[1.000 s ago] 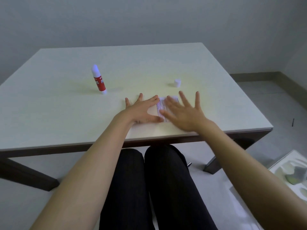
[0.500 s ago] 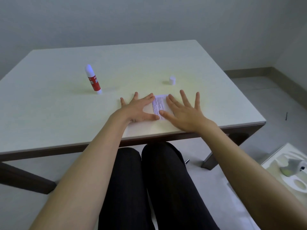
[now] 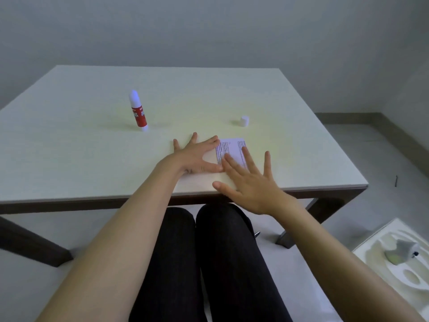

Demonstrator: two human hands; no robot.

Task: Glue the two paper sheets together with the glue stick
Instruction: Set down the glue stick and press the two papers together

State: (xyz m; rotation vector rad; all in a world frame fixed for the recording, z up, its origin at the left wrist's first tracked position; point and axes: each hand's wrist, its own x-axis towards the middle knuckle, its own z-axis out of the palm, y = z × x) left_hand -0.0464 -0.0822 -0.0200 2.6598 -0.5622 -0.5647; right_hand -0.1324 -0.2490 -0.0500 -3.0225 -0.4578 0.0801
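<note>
A small printed paper sheet point(image 3: 231, 148) lies flat near the table's front edge, over a plain pale sheet point(image 3: 210, 158) that shows between my fingers. My left hand point(image 3: 196, 156) presses flat on the papers' left side, fingers spread. My right hand point(image 3: 249, 182) lies flat with spread fingers, its fingertips on the printed sheet's near right part and its palm over the table edge. A red and white glue stick point(image 3: 138, 111) stands upright at the left, uncapped. Its white cap point(image 3: 244, 121) sits apart, behind the papers.
The pale table point(image 3: 81, 159) ends at a front edge just below my hands, with my dark-trousered knees under it. A white moulded tray point(image 3: 399, 263) holding a grey object lies on the floor at the lower right.
My right hand has slid back toward me and to the right, uncovering more of the printed sheet. My left hand stays pressed on the paper's left side.
</note>
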